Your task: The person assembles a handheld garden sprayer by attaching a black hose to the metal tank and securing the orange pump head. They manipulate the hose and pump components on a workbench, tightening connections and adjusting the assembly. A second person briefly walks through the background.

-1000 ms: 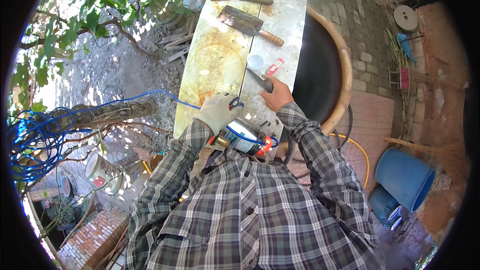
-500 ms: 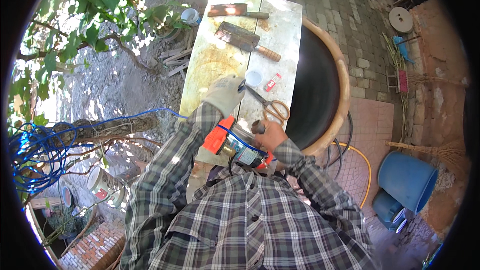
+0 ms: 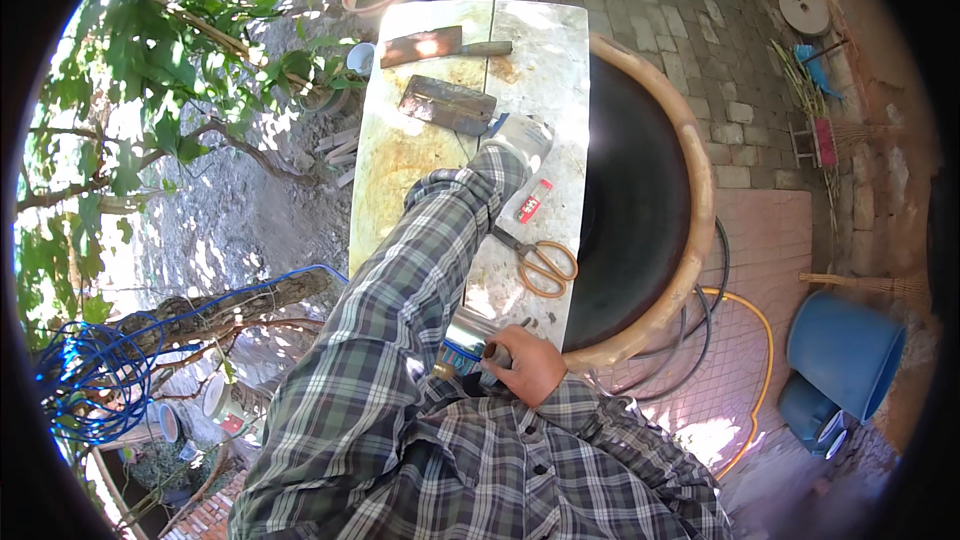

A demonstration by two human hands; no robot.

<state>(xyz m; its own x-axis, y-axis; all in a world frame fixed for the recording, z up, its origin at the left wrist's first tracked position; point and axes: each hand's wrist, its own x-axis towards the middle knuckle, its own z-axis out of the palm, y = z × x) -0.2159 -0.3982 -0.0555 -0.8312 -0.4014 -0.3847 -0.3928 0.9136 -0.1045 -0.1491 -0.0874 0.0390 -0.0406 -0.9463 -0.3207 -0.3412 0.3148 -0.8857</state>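
My left hand (image 3: 523,138), in a whitish work glove, reaches far over the board and covers the handle of a broad cleaver (image 3: 440,103); its fingers are mostly hidden but seem closed round that handle. My bare right hand (image 3: 530,365) is low at the board's near end, curled round a short dark cylindrical piece (image 3: 495,353). Beside it lies a metal-bodied electric machine (image 3: 468,330), largely hidden by my left sleeve. Scissors (image 3: 545,268) with tan loop handles rest between my hands. Farther up is a small red and white packet (image 3: 535,202).
A second cleaver (image 3: 425,44) lies at the far end of the pale board (image 3: 545,40). Right of it stands a large dark-inside pot (image 3: 702,180). Black and yellow hoses (image 3: 765,340) and blue buckets (image 3: 845,355) are at right, coiled blue cord (image 3: 90,380) at left.
My left hand has moved from beside the scissors, away and right, onto the cleaver's handle. The scissors lie closer to me on the board. My sleeve covers more of the machine.
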